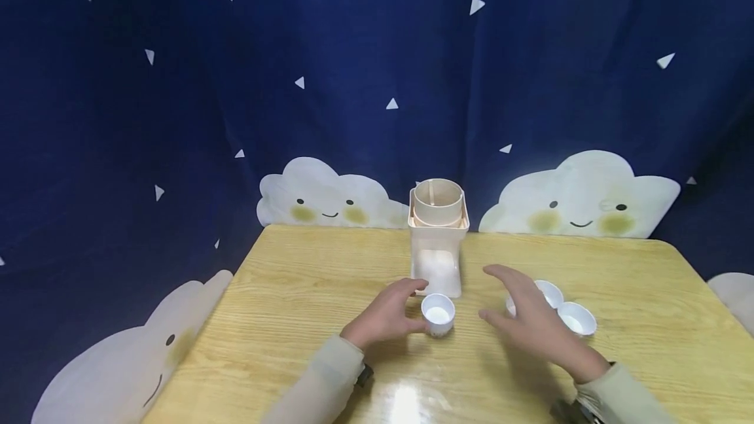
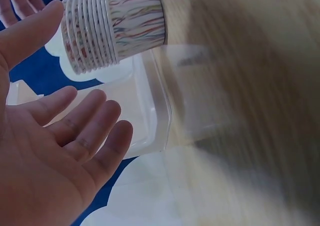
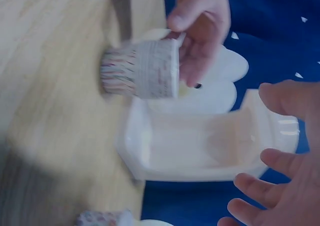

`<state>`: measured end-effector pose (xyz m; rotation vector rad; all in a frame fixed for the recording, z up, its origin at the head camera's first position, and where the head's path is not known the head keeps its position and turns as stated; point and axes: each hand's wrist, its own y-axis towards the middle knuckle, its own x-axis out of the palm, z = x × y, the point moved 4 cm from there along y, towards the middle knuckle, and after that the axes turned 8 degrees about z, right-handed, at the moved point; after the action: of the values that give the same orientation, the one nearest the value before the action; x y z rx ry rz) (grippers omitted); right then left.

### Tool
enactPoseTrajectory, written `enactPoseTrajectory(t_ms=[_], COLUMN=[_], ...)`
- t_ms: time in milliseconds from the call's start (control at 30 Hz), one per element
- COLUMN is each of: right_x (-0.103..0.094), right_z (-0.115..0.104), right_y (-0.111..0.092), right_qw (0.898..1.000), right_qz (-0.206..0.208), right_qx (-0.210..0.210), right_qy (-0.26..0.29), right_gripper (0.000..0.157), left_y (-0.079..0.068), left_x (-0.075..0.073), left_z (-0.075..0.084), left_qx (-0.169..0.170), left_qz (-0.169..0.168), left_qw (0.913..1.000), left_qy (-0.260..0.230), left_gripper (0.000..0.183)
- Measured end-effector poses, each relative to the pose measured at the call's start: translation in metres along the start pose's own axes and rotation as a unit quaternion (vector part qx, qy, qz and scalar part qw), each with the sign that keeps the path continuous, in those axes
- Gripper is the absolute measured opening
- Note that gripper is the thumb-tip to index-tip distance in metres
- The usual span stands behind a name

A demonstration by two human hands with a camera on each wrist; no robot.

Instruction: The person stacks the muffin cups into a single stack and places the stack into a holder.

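Observation:
A stack of nested paper cups (image 1: 438, 322), white inside, stands upright on the table. Its streaked, coloured pattern and several stacked rims show on the paper cups (image 2: 137, 24) in the left wrist view. My left hand (image 1: 389, 314) is just left of the stack, thumb and fingers spread apart; I cannot tell whether they touch it. To the right of the stack, my right hand (image 1: 533, 319) hovers with thumb and fingers apart, holding nothing. Behind the cups stands a cream plastic stand (image 1: 438, 241) with a round holder (image 1: 438, 198) on top.
More white paper cups (image 1: 577, 319) stand to the right, partly hidden by my right hand. A wooden table (image 1: 318, 267) lies under everything. Behind it hangs a dark blue curtain (image 1: 353, 51) with cloud prints.

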<state>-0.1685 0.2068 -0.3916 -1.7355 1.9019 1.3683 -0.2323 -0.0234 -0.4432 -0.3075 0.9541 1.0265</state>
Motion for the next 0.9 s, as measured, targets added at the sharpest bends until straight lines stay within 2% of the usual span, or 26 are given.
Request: enactPoseTrajectory(t_ms=[233, 367, 600, 900], right_x=[-0.032, -0.047, -0.063, -0.071], right_z=[0.005, 0.010, 0.026, 0.045], right_y=[-0.004, -0.006, -0.011, -0.015], right_qw=[1.000, 0.999, 0.999, 0.998], right_qz=[0.013, 0.025, 0.043, 0.020], right_qx=[0.025, 0.024, 0.027, 0.051], right_qy=[0.011, 0.024, 0.015, -0.006], right_gripper=[0.064, 0.064, 0.064, 0.064], left_y=[0.000, 0.001, 0.005, 0.007], left_x=[0.011, 0.016, 0.021, 0.026], left_z=[0.004, 0.005, 0.005, 0.001], left_qx=[0.000, -0.005, -0.026, -0.037], left_qz=[-0.020, -0.023, -0.023, -0.018], left_qw=[0.9998, 0.9997, 0.9992, 0.9972], left_qy=[-0.008, -0.010, -0.018, -0.062], left_gripper=[0.078, 0.081, 0.080, 0.050])
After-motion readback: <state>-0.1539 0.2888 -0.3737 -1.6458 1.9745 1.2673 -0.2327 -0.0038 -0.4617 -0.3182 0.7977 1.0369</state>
